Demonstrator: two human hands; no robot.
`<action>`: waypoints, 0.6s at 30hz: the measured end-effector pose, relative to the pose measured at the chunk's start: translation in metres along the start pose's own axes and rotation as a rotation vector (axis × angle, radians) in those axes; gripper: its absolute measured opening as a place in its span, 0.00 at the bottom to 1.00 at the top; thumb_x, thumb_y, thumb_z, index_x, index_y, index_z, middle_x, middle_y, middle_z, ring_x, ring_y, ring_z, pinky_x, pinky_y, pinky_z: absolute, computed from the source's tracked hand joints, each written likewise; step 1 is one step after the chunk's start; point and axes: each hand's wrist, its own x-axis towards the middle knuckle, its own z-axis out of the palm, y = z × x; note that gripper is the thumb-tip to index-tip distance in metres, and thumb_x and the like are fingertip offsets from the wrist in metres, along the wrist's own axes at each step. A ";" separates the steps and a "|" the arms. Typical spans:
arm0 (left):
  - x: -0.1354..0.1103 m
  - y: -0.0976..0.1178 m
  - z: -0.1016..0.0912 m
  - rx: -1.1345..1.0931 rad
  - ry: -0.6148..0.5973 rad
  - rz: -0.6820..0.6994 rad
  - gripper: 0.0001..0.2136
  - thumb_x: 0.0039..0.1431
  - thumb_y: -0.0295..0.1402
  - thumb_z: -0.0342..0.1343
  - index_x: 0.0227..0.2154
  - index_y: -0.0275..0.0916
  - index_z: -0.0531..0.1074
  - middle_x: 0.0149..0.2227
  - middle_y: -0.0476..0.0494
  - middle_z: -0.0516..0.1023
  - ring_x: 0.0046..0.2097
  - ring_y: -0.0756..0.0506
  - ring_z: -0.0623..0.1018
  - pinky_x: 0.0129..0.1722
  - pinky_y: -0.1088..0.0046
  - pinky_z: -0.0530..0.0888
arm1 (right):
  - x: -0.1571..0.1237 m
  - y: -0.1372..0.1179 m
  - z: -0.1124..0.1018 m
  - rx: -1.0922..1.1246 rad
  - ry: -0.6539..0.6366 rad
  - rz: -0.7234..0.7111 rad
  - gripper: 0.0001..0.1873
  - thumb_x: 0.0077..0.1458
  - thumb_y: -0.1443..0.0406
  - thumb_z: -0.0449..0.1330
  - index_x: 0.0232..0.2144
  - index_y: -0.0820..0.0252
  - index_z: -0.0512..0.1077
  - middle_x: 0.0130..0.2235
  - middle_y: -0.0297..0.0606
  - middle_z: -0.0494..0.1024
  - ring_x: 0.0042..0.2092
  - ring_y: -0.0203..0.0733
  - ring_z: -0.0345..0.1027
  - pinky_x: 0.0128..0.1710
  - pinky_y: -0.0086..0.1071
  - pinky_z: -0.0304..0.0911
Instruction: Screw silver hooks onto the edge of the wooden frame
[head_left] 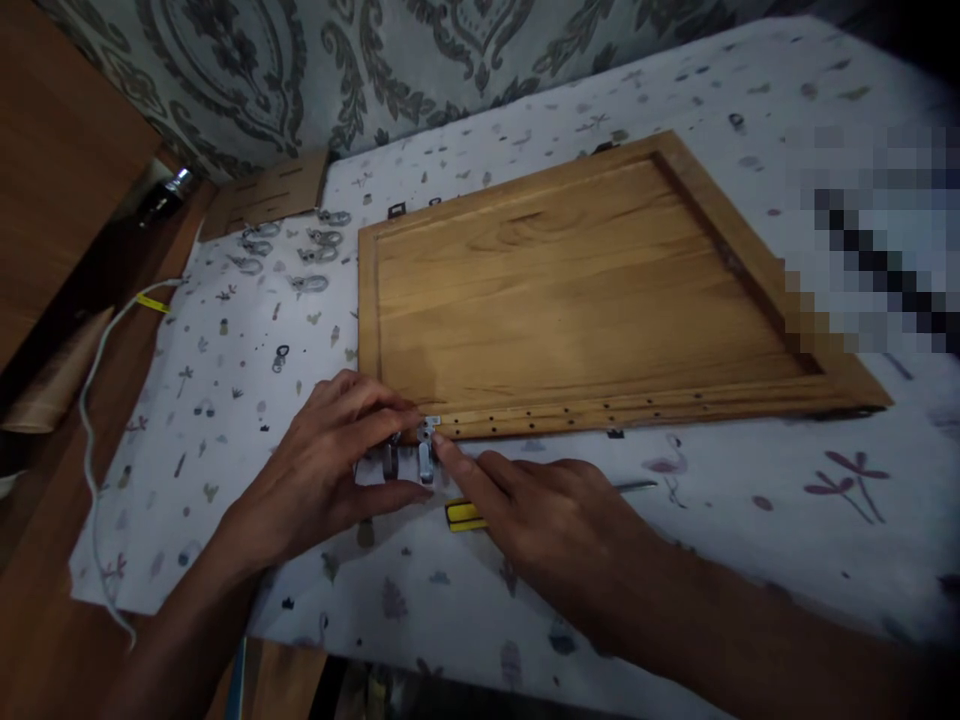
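Note:
A wooden panel (540, 290) with a raised frame lies on the table, paired dark holes dotted along its near edge. At that edge's left end, a silver metal hook (427, 460) sits with its plate against the wood. My left hand (322, 460) steadies it, fingertips at the plate and thumb by the lower end. A second hook (391, 458) stands just left, partly hidden by my fingers. With its index finger, my right hand (540, 510) presses on the plate. Its other fingers curl over a yellow-and-black screwdriver (465, 515), whose shaft points right.
Several loose metal hooks (307, 283) lie left of the panel, near a piece of cardboard (262, 195). A white cable (88, 430) runs down the table's left side. Patterned wallpaper (420, 60) rises behind the printed tablecloth (247, 400). The right side is partly pixelated.

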 end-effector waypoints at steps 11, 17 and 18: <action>0.003 0.000 0.002 -0.018 0.009 -0.014 0.14 0.64 0.40 0.64 0.49 0.42 0.74 0.48 0.42 0.78 0.49 0.41 0.75 0.47 0.61 0.72 | 0.000 -0.002 0.002 0.022 0.021 0.000 0.38 0.39 0.81 0.58 0.57 0.77 0.71 0.32 0.38 0.82 0.25 0.42 0.76 0.19 0.36 0.63; 0.004 -0.001 0.001 0.007 -0.003 -0.006 0.15 0.63 0.41 0.64 0.48 0.40 0.75 0.46 0.41 0.78 0.47 0.41 0.75 0.47 0.61 0.71 | 0.001 0.009 -0.015 0.346 0.133 0.135 0.24 0.57 0.76 0.55 0.56 0.66 0.70 0.44 0.42 0.84 0.40 0.43 0.80 0.35 0.34 0.73; 0.003 -0.002 0.001 0.011 -0.002 -0.002 0.15 0.63 0.41 0.65 0.48 0.40 0.75 0.46 0.41 0.78 0.47 0.41 0.75 0.46 0.61 0.71 | 0.002 0.012 -0.025 0.471 0.158 0.182 0.19 0.60 0.74 0.54 0.52 0.62 0.72 0.43 0.40 0.84 0.39 0.41 0.80 0.36 0.32 0.73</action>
